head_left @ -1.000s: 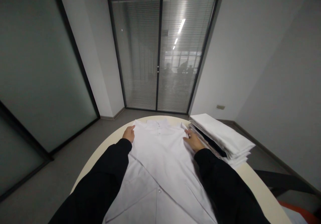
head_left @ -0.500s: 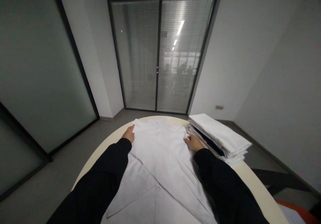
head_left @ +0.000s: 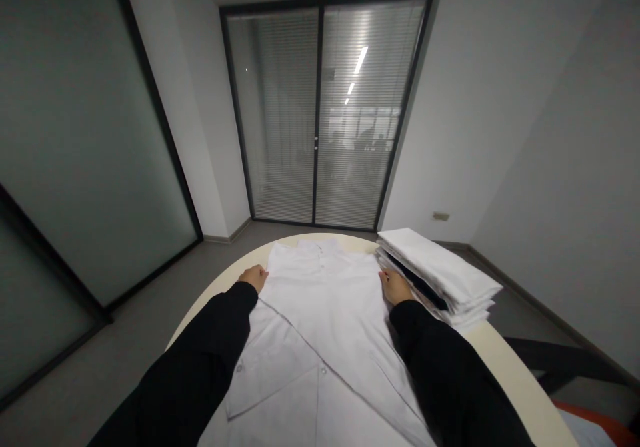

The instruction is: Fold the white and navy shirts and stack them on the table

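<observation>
A white buttoned shirt [head_left: 325, 320] lies spread on the round cream table [head_left: 505, 367], its collar at the far edge. One part of it crosses the body diagonally, with a button showing low in the middle. At the shirt's left edge, my left hand [head_left: 254, 276] is closed, fingers pinching the cloth. On the opposite side my right hand [head_left: 395, 287] grips the right edge in the same way, close beside a stack of folded white garments [head_left: 435, 267]. A dark layer shows within that stack.
Beyond the table stands a glass door with blinds [head_left: 315, 120]. Frosted glass panels [head_left: 90, 133] are on the left. A dark bar-like object [head_left: 560, 360] and something orange and white [head_left: 590, 423] sit low at the right.
Both hands have shifted outward slightly, and the shirt's upper part looks wider. My left hand sits a little lower along the edge. The stack has stayed put.
</observation>
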